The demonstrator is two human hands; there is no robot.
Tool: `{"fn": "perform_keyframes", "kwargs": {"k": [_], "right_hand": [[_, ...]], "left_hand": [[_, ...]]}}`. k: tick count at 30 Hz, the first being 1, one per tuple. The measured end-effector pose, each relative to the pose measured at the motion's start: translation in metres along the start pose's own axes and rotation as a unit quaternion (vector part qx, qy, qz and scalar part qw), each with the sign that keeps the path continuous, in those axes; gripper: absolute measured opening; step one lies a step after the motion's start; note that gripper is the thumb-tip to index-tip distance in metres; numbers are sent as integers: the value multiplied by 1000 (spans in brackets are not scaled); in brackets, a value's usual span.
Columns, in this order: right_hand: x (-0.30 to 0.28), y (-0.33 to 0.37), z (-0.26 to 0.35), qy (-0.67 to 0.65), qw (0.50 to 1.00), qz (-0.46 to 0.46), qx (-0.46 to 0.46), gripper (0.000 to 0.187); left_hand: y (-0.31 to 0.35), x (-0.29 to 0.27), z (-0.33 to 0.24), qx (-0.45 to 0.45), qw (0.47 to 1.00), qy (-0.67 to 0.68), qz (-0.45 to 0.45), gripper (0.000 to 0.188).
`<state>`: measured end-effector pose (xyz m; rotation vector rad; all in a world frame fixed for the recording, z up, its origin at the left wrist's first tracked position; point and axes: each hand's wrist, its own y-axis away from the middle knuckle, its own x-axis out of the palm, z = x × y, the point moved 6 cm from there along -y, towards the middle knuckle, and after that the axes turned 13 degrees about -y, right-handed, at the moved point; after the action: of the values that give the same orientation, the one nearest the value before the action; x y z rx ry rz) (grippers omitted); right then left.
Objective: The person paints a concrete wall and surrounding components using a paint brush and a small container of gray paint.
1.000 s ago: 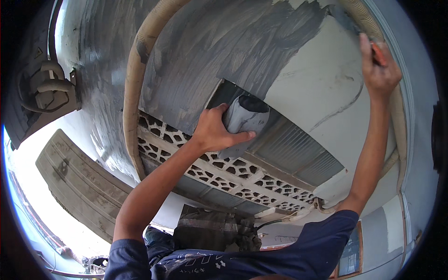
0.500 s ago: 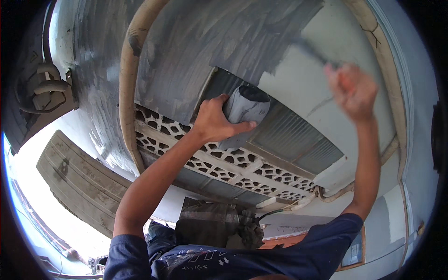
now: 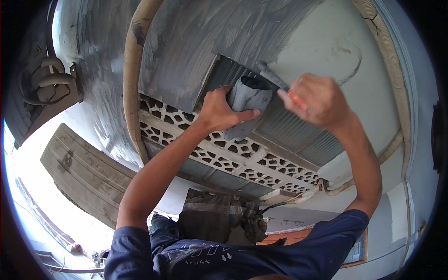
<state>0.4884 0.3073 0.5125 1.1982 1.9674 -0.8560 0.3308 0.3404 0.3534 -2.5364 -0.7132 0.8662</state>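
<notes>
My left hand point(image 3: 219, 112) is wrapped round a grey, paint-smeared container point(image 3: 252, 100) with an open top and a dark inside. To the right, my right hand point(image 3: 322, 100) grips the orange handle of a paintbrush point(image 3: 275, 78). The brush points up and left, its blurred bristle end just above the container's mouth; whether it touches the wall behind I cannot tell. Streaky dark grey paint covers the wall point(image 3: 186, 51) at upper left. Paler wall point(image 3: 322, 42) shows at upper right, with a thin curved dark mark on it.
Behind the container are a louvred window point(image 3: 289, 126) and a pierced vent-block band point(image 3: 242, 147). Wrapped pipes run down the left point(image 3: 130, 70) and right point(image 3: 389, 56). A dirty beige panel point(image 3: 84, 168) stands at left. Dark bundled material point(image 3: 214, 217) lies below, near my body.
My right hand has come down and left with the paintbrush, from the pale wall to just beside the container. A curved dark mark shows on the pale wall. My left hand keeps its hold.
</notes>
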Motion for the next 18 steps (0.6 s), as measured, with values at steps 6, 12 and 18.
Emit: {"fn": "perform_keyframes", "kwargs": {"k": [6, 12, 18], "right_hand": [[-90, -11, -42, 171, 973, -158, -12, 17], [-28, -12, 0, 26, 987, -130, -95, 20], [-13, -22, -7, -20, 995, -87, -49, 21]], "left_hand": [[-2, -1, 2, 7, 998, 26, -50, 91], [-4, -10, 5, -3, 997, -5, -74, 92], [-4, -9, 4, 6, 998, -30, -54, 89]]}}
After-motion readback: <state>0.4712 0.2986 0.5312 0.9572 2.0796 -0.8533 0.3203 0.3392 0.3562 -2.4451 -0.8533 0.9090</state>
